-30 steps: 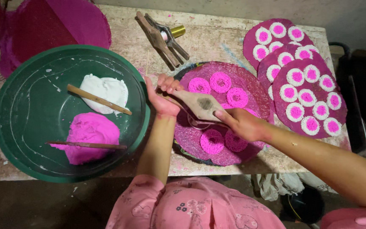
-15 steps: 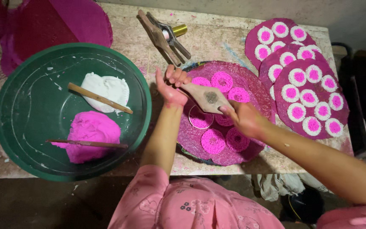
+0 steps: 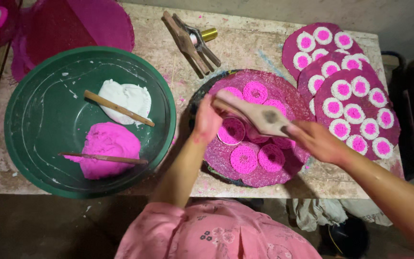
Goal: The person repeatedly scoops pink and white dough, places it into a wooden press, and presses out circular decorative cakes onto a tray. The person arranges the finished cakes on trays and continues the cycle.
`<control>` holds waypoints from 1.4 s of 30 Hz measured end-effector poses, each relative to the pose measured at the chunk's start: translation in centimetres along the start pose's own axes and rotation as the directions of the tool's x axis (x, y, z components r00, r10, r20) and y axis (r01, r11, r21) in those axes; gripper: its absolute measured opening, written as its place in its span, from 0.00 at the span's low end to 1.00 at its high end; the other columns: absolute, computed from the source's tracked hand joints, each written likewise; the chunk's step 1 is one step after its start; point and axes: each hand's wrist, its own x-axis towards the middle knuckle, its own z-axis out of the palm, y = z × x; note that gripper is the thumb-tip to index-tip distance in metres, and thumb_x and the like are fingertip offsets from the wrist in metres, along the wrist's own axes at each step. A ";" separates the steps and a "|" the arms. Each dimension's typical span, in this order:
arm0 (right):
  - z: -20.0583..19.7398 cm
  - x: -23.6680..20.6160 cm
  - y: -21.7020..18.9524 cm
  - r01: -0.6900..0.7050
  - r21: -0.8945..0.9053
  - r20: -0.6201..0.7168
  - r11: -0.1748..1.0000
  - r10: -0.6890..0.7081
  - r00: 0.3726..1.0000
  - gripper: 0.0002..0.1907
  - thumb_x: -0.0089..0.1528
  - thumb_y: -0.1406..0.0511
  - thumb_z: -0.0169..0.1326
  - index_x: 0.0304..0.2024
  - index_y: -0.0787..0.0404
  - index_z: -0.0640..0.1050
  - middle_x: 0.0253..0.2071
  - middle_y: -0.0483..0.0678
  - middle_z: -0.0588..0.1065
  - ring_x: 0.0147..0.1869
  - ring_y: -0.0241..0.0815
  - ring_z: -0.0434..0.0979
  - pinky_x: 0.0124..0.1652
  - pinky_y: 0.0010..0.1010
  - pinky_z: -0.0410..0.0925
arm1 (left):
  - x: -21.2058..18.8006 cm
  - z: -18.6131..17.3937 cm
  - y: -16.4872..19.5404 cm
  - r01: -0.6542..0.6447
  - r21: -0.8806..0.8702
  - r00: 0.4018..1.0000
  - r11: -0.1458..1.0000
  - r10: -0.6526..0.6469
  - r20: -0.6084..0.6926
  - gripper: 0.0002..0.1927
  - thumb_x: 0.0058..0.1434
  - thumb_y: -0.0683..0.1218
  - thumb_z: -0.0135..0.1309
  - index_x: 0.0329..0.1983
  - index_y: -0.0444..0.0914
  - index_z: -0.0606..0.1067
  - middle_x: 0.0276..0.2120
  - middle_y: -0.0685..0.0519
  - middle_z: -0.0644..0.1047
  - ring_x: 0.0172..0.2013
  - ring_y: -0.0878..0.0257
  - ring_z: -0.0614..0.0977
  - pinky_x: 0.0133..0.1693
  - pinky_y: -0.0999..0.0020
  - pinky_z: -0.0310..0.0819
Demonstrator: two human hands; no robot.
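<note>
Both hands have swung the wooden press (image 3: 259,116) from the mat's far rim to its middle: left hand (image 3: 207,122) clasps the front end, right hand (image 3: 315,139) the handles, over the round mat (image 3: 269,81) of pink coils on the worktop (image 3: 245,43).

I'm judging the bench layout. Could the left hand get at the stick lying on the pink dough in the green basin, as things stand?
Probably yes, once freed. The left hand grips one end of the wooden press beside the green basin. The stick lies uncovered on the pink dough, with nothing between.
</note>
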 end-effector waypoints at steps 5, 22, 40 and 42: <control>0.9 -4.5 6.0 0.136 0.325 -0.222 0.936 -0.064 0.973 0.41 0.70 0.37 0.28 0.33 0.64 0.74 0.21 0.48 0.68 0.24 0.39 0.65 0.25 0.33 0.59 | -4.3 -0.7 1.6 -0.257 0.945 0.965 0.204 0.009 0.261 0.49 0.50 0.49 0.66 0.72 0.37 0.54 0.65 0.42 0.64 0.65 0.44 0.66 0.66 0.50 0.59; 8.0 -10.3 8.3 0.364 0.858 -0.416 0.362 0.074 0.906 0.47 0.60 0.29 0.38 0.46 0.67 0.68 0.22 0.46 0.61 0.23 0.37 0.58 0.24 0.30 0.55 | -3.9 -2.1 4.3 -0.248 0.957 0.944 -0.152 0.184 0.274 0.59 0.41 0.41 0.73 0.74 0.39 0.51 0.66 0.37 0.64 0.65 0.39 0.62 0.67 0.48 0.55; 9.7 -8.3 8.5 0.343 0.850 -0.375 0.399 0.003 0.927 0.44 0.65 0.33 0.35 0.49 0.68 0.70 0.28 0.45 0.66 0.27 0.37 0.63 0.26 0.30 0.57 | -4.4 -2.0 4.0 -0.128 0.988 0.974 0.089 0.199 0.108 0.57 0.53 0.41 0.66 0.79 0.36 0.44 0.69 0.35 0.61 0.70 0.40 0.63 0.69 0.47 0.52; 9.3 -7.5 7.1 0.332 0.800 -0.347 0.500 -0.066 0.935 0.42 0.69 0.35 0.36 0.45 0.69 0.72 0.26 0.44 0.68 0.26 0.37 0.65 0.26 0.29 0.59 | -6.0 0.7 5.4 -0.217 0.976 0.953 -0.018 0.214 0.216 0.53 0.55 0.41 0.65 0.78 0.34 0.46 0.70 0.34 0.60 0.71 0.38 0.61 0.71 0.48 0.51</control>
